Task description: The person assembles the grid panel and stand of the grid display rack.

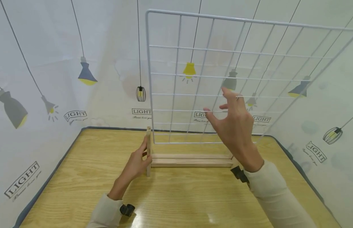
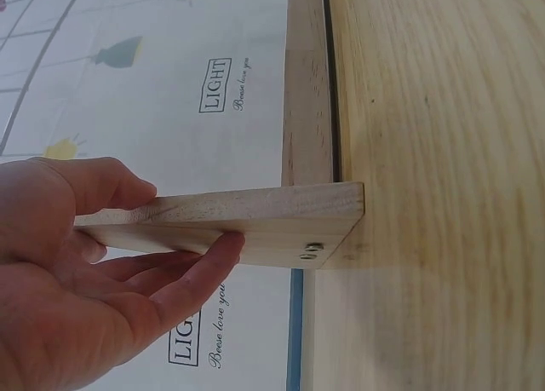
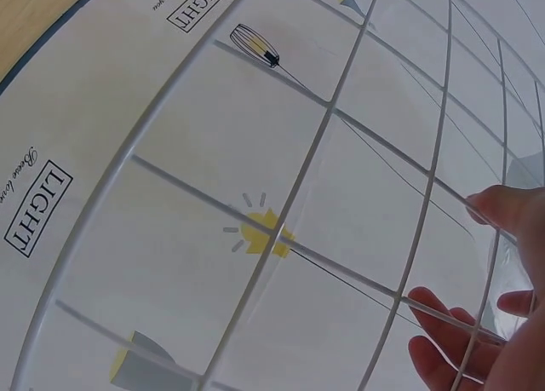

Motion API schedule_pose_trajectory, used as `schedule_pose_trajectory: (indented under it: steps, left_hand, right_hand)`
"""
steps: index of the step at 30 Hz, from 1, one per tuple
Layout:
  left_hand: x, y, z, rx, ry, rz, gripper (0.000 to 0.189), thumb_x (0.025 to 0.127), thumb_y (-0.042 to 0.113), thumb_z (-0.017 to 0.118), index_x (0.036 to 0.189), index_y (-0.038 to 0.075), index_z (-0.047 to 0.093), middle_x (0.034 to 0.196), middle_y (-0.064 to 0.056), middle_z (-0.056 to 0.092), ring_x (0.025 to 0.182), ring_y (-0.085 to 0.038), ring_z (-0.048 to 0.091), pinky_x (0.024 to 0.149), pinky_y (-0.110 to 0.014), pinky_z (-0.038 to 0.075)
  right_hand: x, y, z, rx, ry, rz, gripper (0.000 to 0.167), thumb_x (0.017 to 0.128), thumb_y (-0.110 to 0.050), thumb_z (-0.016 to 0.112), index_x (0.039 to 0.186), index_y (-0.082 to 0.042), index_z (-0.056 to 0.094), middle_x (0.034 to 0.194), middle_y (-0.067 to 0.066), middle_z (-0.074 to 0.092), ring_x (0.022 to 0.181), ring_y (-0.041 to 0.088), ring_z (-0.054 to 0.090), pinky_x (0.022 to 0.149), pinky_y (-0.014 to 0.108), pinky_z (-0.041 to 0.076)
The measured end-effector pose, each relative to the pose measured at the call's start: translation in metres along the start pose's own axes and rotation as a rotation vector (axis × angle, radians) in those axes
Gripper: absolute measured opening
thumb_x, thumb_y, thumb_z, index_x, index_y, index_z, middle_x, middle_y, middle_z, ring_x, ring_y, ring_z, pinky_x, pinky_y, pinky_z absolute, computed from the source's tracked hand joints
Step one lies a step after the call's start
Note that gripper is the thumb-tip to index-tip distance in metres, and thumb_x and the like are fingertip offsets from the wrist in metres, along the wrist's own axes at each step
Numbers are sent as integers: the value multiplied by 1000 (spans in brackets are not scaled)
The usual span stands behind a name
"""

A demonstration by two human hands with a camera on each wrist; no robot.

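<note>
My left hand [image 1: 136,163] grips an upright wooden side board [image 1: 149,148], thumb on one face and fingers on the other. Two screw heads [image 2: 312,250] show near the board's lower end in the left wrist view. From this board, wooden bars [image 1: 190,161] run right along the table. A white wire grid panel [image 1: 176,76] stands tilted above and behind the bars. At its right-hand part, my right hand [image 1: 236,126] holds the grid with bent, spread fingers. Wires cross the fingers [image 3: 443,323] in the right wrist view. The right end of the bars is partly hidden by my right wrist.
The wood-grain table [image 1: 179,196] has a dark edge, with a white lamp-printed sheet [image 1: 114,63] standing around its back and sides. A black wrist camera sits at each cuff, such as the left one [image 1: 127,209].
</note>
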State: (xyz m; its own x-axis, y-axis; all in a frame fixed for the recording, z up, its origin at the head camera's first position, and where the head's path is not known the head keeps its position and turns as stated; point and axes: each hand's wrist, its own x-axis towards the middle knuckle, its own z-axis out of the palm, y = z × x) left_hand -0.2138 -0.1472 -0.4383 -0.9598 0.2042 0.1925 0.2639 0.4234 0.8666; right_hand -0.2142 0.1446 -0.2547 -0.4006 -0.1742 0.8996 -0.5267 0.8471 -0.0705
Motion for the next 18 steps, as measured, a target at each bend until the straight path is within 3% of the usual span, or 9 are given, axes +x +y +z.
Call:
schedule_pose_trajectory:
  steps: [12,18]
  left_hand:
    - [0,-2,0,27,9,-22,81,94,-3,51,159,9,6,153,-30,32,129,-48,49,96,-53,52]
    - [0,-2,1,22,9,-24,80,94,-2,51,159,9,6,153,-31,33,127,-50,50,92,-54,54]
  right_hand:
    - [13,0,6,1,45,10,63,83,-31,80,134,-5,53,108,23,65,79,30,72,39,41,42]
    - [20,1,9,-1,41,0,65,85,-33,78,135,-4,51,110,25,64,79,30,72,40,36,41]
